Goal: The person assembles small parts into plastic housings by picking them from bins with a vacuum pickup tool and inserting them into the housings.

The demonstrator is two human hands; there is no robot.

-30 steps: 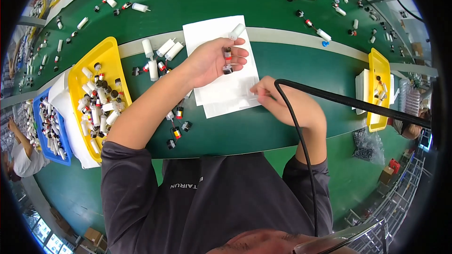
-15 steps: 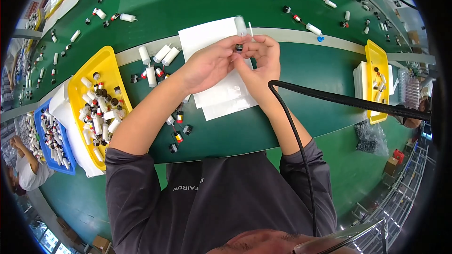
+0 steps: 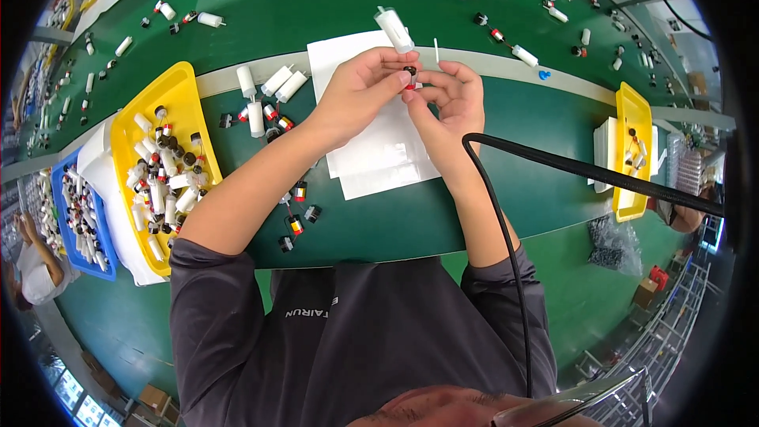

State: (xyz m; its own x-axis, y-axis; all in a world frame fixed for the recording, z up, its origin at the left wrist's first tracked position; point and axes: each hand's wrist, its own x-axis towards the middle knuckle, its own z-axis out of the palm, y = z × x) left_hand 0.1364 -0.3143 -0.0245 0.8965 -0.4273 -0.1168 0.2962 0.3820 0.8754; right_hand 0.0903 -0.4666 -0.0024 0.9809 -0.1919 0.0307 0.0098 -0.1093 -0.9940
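Note:
My left hand (image 3: 365, 99) is closed, thumb and forefinger pinching a small black-and-red cylindrical part (image 3: 409, 77). My right hand (image 3: 452, 107) meets it from the other side, its thumb and a fingertip at the red end and its other fingers curled. Just past my left fingertips, a white cylinder (image 3: 393, 29) with a narrow tip slants up and left; its lower end touches or is hidden by the fingers. A thin white stick (image 3: 436, 51) stands out above my right fingers; whether they hold it cannot be made out. White sheets (image 3: 379, 160) lie under both hands.
At left stand a yellow tray (image 3: 186, 79) and a blue tray (image 3: 111, 269) full of similar parts. White cylinders (image 3: 278, 81) and red-black pieces (image 3: 296, 224) lie near my left forearm. A black cable (image 3: 585, 168) crosses my right forearm. Another yellow tray (image 3: 632, 204) stands right.
The white cylinder has moved up and left and now leans. My left thumb has closed over the black-and-red part, whose red end now shows. The white stick shifted right with my right hand.

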